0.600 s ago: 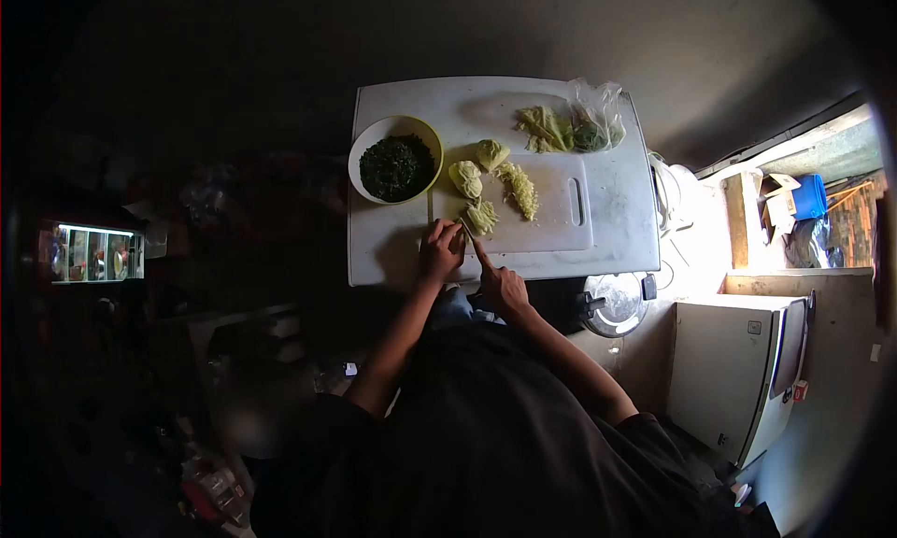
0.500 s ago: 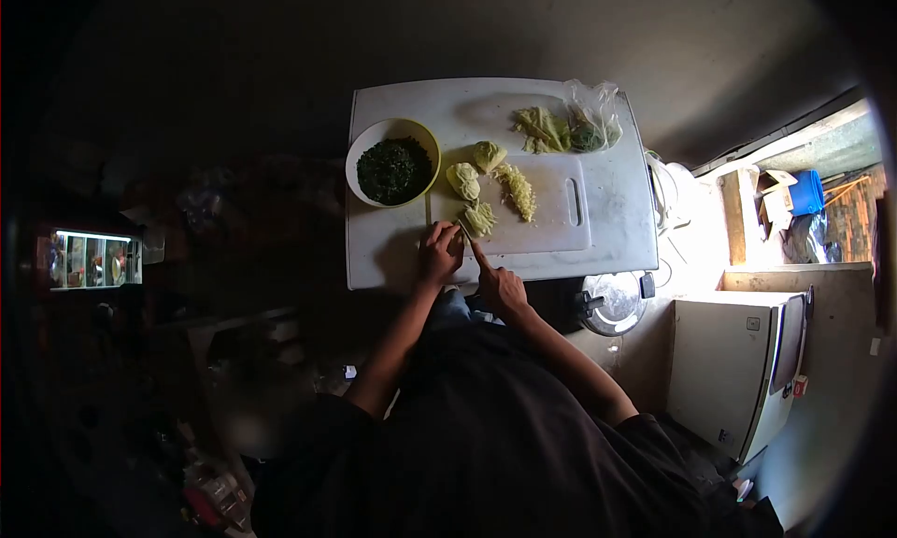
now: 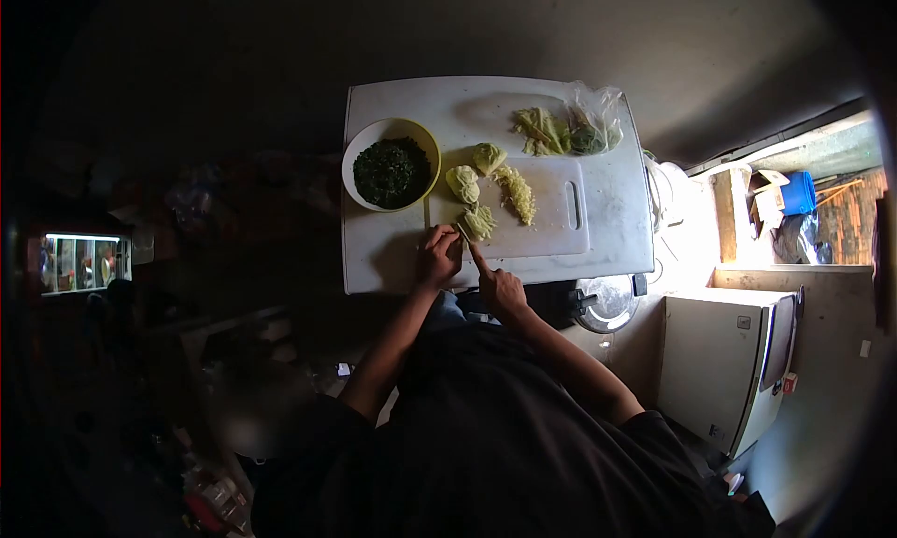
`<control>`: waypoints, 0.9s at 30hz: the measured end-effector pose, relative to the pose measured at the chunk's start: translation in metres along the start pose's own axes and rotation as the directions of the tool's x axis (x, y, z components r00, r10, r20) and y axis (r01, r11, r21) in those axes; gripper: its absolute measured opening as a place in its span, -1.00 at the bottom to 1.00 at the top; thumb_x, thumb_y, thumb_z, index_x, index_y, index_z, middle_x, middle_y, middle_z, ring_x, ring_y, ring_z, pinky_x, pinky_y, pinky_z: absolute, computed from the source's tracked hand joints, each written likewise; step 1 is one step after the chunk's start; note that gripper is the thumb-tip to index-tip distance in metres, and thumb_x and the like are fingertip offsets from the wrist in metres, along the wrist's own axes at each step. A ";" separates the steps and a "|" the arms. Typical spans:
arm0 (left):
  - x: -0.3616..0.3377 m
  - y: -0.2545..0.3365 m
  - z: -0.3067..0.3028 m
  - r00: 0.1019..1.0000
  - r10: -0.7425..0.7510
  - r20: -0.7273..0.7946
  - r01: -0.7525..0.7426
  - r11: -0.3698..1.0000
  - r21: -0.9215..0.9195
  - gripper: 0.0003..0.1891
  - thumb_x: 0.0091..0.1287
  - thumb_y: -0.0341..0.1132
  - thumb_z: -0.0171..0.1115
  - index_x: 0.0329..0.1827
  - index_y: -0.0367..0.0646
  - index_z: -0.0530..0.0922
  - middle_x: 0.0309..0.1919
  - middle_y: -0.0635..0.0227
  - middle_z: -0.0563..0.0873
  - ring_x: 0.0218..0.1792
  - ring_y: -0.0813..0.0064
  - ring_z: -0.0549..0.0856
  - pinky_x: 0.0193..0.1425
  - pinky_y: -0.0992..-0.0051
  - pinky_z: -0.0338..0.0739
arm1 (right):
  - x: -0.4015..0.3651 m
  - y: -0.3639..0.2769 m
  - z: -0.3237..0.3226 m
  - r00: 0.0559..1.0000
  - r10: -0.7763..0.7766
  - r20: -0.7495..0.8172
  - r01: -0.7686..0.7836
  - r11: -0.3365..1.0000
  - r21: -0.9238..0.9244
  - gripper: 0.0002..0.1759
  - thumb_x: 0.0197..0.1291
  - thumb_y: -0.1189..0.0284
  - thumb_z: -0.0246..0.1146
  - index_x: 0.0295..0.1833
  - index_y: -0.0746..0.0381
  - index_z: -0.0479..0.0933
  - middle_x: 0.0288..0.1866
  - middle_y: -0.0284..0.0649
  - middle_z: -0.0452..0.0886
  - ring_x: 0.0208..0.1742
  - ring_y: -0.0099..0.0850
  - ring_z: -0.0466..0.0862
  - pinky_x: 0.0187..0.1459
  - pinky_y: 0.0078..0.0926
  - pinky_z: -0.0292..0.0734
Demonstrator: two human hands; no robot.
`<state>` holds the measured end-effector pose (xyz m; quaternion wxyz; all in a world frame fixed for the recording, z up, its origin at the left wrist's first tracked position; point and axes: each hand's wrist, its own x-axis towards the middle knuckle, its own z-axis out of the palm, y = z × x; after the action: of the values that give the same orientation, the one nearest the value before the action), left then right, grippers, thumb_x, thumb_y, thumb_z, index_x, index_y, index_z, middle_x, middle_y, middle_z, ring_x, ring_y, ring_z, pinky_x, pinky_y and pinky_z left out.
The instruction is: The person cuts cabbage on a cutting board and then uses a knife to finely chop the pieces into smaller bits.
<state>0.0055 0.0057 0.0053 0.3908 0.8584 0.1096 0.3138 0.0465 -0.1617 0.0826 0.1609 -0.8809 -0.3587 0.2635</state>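
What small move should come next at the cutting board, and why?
Probably draw the left hand's fingertips back slightly before the next cut. They sit right beside the knife, which the right hand appears to steer with an extended index finger, and the partly cut greens lie just beyond the blade on the board.

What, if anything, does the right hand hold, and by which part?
The right hand holds a knife, apparently by its handle, which the hand hides.

White bowl (image 3: 352, 155), yellow-green inside; blue barrel (image 3: 797, 193).
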 end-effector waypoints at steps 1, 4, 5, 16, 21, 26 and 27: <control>-0.001 -0.002 0.003 1.000 0.000 -0.004 0.000 1.000 0.024 -0.86 0.20 -0.41 0.32 -0.22 -0.24 0.64 -0.18 0.19 0.66 -0.17 0.10 0.70 -0.12 0.25 0.61 | 0.003 0.004 0.009 1.000 0.003 -0.026 -0.003 1.000 -0.011 -0.02 0.17 0.49 0.11 0.66 -0.10 -0.17 -0.43 0.17 0.66 -0.37 0.15 0.71 -0.26 0.15 0.58; -0.005 -0.013 0.007 0.999 0.028 -0.023 -0.026 0.999 0.048 -0.87 0.18 -0.44 0.33 -0.23 -0.23 0.64 -0.18 0.20 0.66 -0.17 0.10 0.69 -0.12 0.25 0.60 | 0.010 0.008 0.027 0.997 -0.014 -0.074 0.012 1.000 -0.029 0.03 0.15 0.49 0.13 0.67 -0.10 -0.23 -0.45 0.17 0.66 -0.38 0.15 0.70 -0.26 0.16 0.57; -0.007 -0.016 0.009 0.997 0.063 -0.033 -0.061 0.997 0.046 -0.87 0.18 -0.46 0.33 -0.23 -0.23 0.63 -0.19 0.21 0.65 -0.16 0.09 0.68 -0.12 0.25 0.60 | 0.012 0.011 0.031 0.994 -0.027 -0.104 0.024 0.999 -0.035 0.05 0.14 0.50 0.13 0.67 -0.11 -0.26 -0.45 0.18 0.66 -0.38 0.14 0.70 -0.27 0.16 0.57; 0.002 0.005 -0.003 1.000 0.004 0.000 -0.004 1.000 0.029 -0.88 0.21 -0.40 0.28 -0.27 -0.26 0.64 -0.21 0.19 0.64 -0.18 0.13 0.68 -0.12 0.27 0.59 | 0.005 0.007 0.005 0.997 -0.025 -0.070 0.026 1.000 0.006 -0.13 0.30 0.45 0.04 0.66 -0.20 -0.14 -0.50 0.19 0.60 -0.42 0.16 0.66 -0.32 0.16 0.54; 0.002 0.003 -0.002 1.000 0.025 0.001 -0.025 0.998 0.055 -0.90 0.21 -0.42 0.30 -0.27 -0.25 0.63 -0.22 0.20 0.64 -0.19 0.13 0.68 -0.14 0.28 0.59 | -0.003 0.009 0.014 1.000 0.010 -0.029 -0.011 1.000 -0.026 -0.12 0.31 0.45 0.04 0.66 -0.20 -0.16 -0.51 0.17 0.61 -0.42 0.17 0.67 -0.30 0.17 0.55; -0.003 -0.003 0.006 0.999 0.018 -0.039 -0.016 0.998 0.066 -0.91 0.18 -0.47 0.31 -0.27 -0.23 0.62 -0.22 0.21 0.63 -0.18 0.12 0.67 -0.14 0.27 0.59 | 0.003 0.019 0.039 0.980 -0.062 -0.189 0.074 0.996 0.053 -0.13 0.34 0.45 0.03 0.66 -0.19 -0.18 -0.52 0.17 0.61 -0.45 0.14 0.66 -0.30 0.16 0.54; -0.006 -0.002 0.006 0.999 0.016 -0.033 -0.013 0.998 0.063 -0.91 0.18 -0.47 0.31 -0.27 -0.23 0.62 -0.22 0.21 0.63 -0.18 0.12 0.67 -0.14 0.27 0.59 | 0.002 0.020 0.043 0.981 -0.056 -0.186 0.068 0.996 0.055 -0.13 0.34 0.45 0.03 0.66 -0.19 -0.18 -0.52 0.17 0.61 -0.45 0.14 0.66 -0.30 0.16 0.54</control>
<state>0.0044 0.0008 -0.0019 0.3595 0.8655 0.1197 0.3275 0.0339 -0.1703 0.0374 0.2282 -0.8847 -0.3613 0.1864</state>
